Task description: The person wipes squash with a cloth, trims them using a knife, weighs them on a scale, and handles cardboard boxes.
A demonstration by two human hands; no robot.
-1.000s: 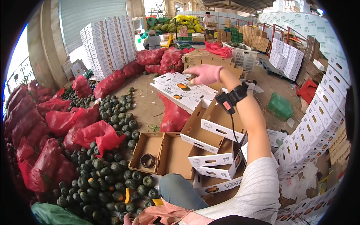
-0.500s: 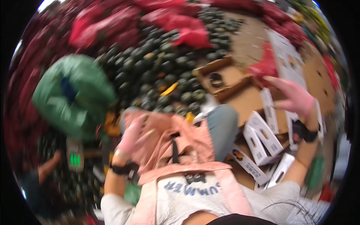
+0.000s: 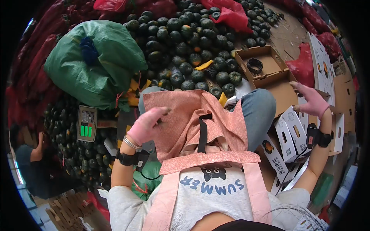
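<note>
My left hand [image 3: 148,124], in a pink fingerless-tipped glove, hovers over the left side of my lap, near the pink apron [image 3: 177,109]. Its fingers are loosely apart with nothing in them. Out to the right, my right hand [image 3: 313,101], gloved the same way, is raised with its fingers spread over the folded white cartons [image 3: 289,133]. Just left of it is an open brown cardboard box [image 3: 276,89]; whether the fingertips touch its edge I cannot tell. A dark ring-shaped roll [image 3: 254,66] lies in the box's farther part.
Many dark green pumpkins [image 3: 186,68] are heaped ahead. A large green sack [image 3: 96,63] stands at left, by a weighing scale display [image 3: 87,123] lit green. Another person [image 3: 32,158] is at far left. Red net sacks [image 3: 36,77] line the back left.
My view has tilted and sharpened, so the sack, pumpkins and boxes sit higher and farther right. Both hands stay empty and apart, with only small shifts.
</note>
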